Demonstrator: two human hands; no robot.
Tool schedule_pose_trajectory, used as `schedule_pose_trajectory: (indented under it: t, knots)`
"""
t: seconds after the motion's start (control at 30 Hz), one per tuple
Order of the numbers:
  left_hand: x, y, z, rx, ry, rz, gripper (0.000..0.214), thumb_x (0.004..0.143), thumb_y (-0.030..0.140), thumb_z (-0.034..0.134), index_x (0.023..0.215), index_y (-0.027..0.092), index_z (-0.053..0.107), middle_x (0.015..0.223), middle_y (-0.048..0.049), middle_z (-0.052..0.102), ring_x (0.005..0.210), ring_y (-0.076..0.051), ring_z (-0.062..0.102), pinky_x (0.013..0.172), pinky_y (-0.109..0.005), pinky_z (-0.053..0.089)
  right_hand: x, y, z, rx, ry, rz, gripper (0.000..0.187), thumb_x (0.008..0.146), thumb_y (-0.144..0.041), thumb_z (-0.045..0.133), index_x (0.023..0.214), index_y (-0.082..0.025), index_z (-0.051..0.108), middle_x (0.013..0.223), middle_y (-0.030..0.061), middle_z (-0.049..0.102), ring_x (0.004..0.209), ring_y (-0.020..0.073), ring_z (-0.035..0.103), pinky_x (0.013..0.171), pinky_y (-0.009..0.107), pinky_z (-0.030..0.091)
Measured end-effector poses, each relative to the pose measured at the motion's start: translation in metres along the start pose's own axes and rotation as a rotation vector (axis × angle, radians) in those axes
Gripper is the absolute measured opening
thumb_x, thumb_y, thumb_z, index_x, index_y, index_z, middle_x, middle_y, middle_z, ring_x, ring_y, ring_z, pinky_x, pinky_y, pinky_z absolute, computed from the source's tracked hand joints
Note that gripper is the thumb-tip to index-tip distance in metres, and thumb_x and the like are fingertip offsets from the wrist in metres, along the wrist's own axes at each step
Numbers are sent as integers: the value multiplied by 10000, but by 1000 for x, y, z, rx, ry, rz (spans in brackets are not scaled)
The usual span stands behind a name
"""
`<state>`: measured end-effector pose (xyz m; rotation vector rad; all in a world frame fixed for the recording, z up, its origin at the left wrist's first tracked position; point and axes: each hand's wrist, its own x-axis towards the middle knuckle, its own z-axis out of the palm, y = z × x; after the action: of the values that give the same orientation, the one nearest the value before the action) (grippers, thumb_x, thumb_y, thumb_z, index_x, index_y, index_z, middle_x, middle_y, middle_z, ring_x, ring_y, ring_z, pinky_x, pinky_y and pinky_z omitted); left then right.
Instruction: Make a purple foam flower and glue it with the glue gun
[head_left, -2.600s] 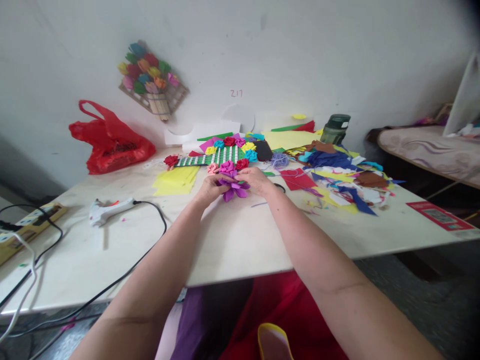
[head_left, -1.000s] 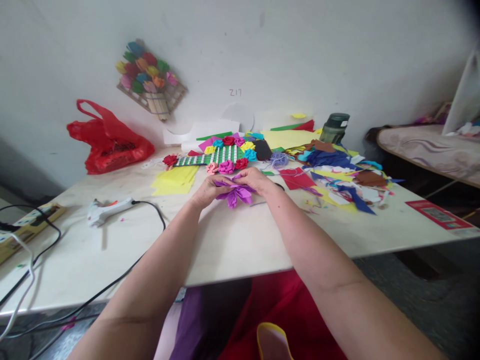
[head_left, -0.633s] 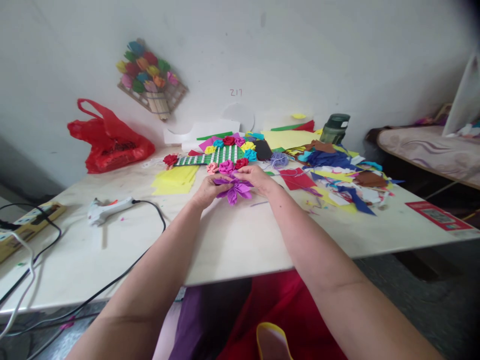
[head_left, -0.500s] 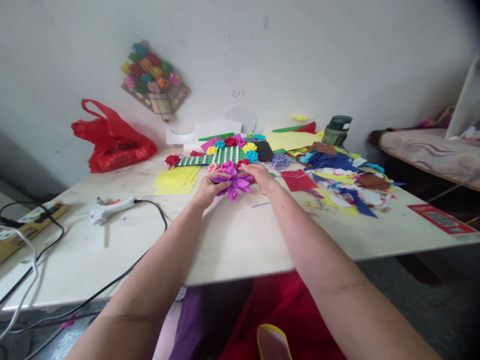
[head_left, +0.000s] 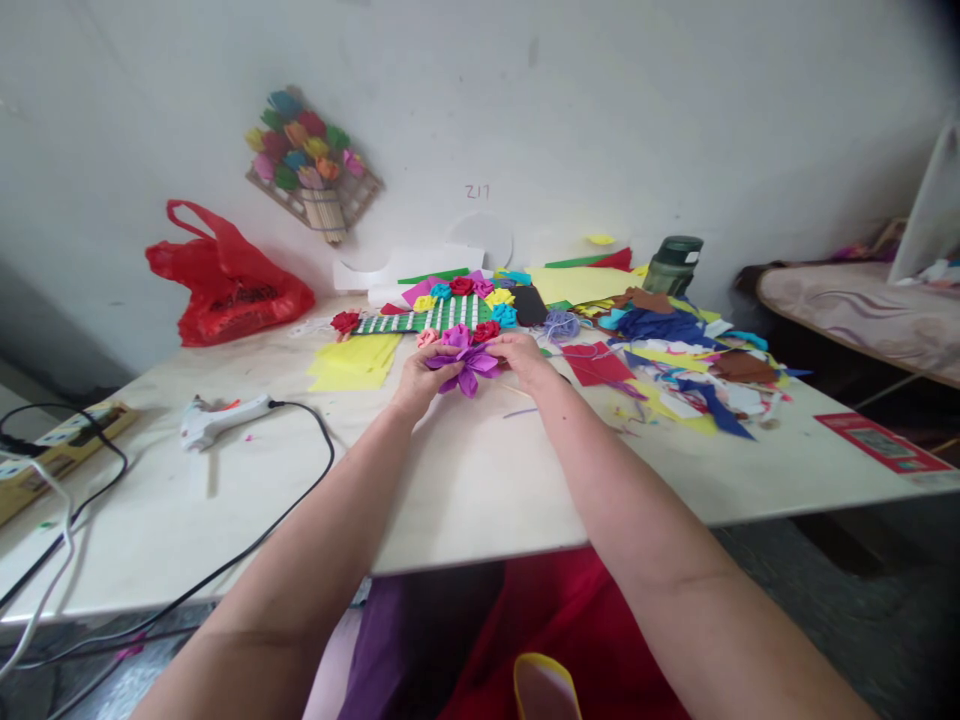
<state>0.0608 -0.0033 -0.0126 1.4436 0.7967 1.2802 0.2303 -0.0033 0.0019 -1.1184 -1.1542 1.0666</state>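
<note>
A purple paper flower [head_left: 469, 372] with several pointed petals is held up above the table, between my two hands. My left hand [head_left: 421, 378] pinches its left petals with thumb and fingers. On the other side, the fingers of my right hand [head_left: 519, 357] are closed on a right petal. Just behind the flower lies a green and white woven piece [head_left: 442, 316] edged with small paper roses in red, yellow, blue, pink and purple. Part of that rose edge is hidden by the purple flower and my fingers.
A white glue gun [head_left: 225, 420] with a black cord lies at left, near a power strip [head_left: 64, 455]. Yellow paper sheets [head_left: 356, 362], a red paper square [head_left: 598, 364], paper scraps [head_left: 675, 350], a green bottle [head_left: 673, 265] and a red plastic bag [head_left: 229, 285] surround the work.
My right hand has closed its fingers onto the right side of the purple flower. The flower has shifted slightly, while my left hand keeps its hold.
</note>
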Motion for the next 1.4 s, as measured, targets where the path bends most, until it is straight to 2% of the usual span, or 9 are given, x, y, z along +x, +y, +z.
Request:
schedule_pose_trajectory:
  t: [0.1, 0.2, 0.33, 0.5, 0.6, 0.73, 0.97, 1.23, 1.4]
  knots:
    - [-2, 6, -1, 31, -31, -2, 473, 544, 357, 772, 952, 139, 672, 783, -43, 654, 636, -123, 565, 575, -234, 431, 2, 1, -2, -32, 37, -6, 82, 537, -181, 592, 604, -139, 614, 468, -28, 549, 440, 95, 472, 449, 228, 364]
    - [-1, 10, -5, 17, -20, -24, 513, 650, 478, 656, 1068, 179, 650, 935, -56, 651, 738, -158, 589, 571, -238, 442, 3, 0, -4, -82, 33, -51, 82, 536, -182, 587, 597, -141, 621, 467, -37, 542, 438, 81, 445, 444, 217, 334]
    - [4, 10, -9, -9, 38, -65, 567, 667, 478, 629, 1167, 214, 594, 963, -39, 641, 742, -152, 586, 562, -228, 436, -1, -4, -4, -138, 9, -112, 70, 545, -175, 577, 587, -140, 621, 479, -42, 536, 463, 75, 432, 471, 215, 330]
    - [7, 7, -10, 4, 6, -142, 477, 579, 427, 728, 934, 111, 692, 747, -58, 646, 613, -128, 548, 518, -220, 389, -7, -10, 2, -180, -94, -217, 110, 557, -186, 593, 638, -133, 645, 554, -28, 574, 534, 81, 456, 523, 217, 348]
    - [5, 10, -11, 19, -41, -216, 402, 551, 418, 756, 797, 104, 706, 600, -35, 607, 493, -95, 482, 458, -221, 335, -8, -8, 5, -193, -139, -257, 138, 567, -203, 606, 678, -134, 650, 589, -19, 592, 561, 91, 479, 538, 222, 358]
    - [2, 14, -10, 30, -106, -251, 322, 531, 383, 781, 688, 117, 694, 549, -17, 590, 451, -76, 455, 444, -219, 324, -6, -5, 6, -190, -159, -281, 193, 581, -223, 624, 749, -135, 658, 624, -9, 609, 582, 100, 503, 554, 231, 375]
    - [1, 12, -9, 17, -90, -195, 352, 490, 405, 792, 666, 118, 690, 560, -16, 606, 461, -78, 467, 450, -216, 341, -7, -6, 5, -90, -176, -233, 268, 590, -267, 670, 821, -131, 662, 700, 2, 641, 629, 98, 526, 628, 243, 406]
    - [2, 9, -8, 50, -43, -154, 410, 490, 450, 783, 734, 127, 716, 558, -7, 603, 459, -77, 446, 451, -217, 323, -7, -6, 0, -41, -215, -59, 259, 600, -249, 640, 841, -163, 681, 602, -32, 605, 534, 81, 485, 561, 219, 385]
    - [1, 9, -8, 64, -42, -149, 425, 493, 468, 779, 727, 120, 713, 561, -9, 597, 458, -73, 440, 442, -211, 308, -5, -5, -1, -32, -212, -40, 267, 580, -200, 620, 837, -164, 682, 598, -27, 611, 532, 84, 489, 537, 212, 384]
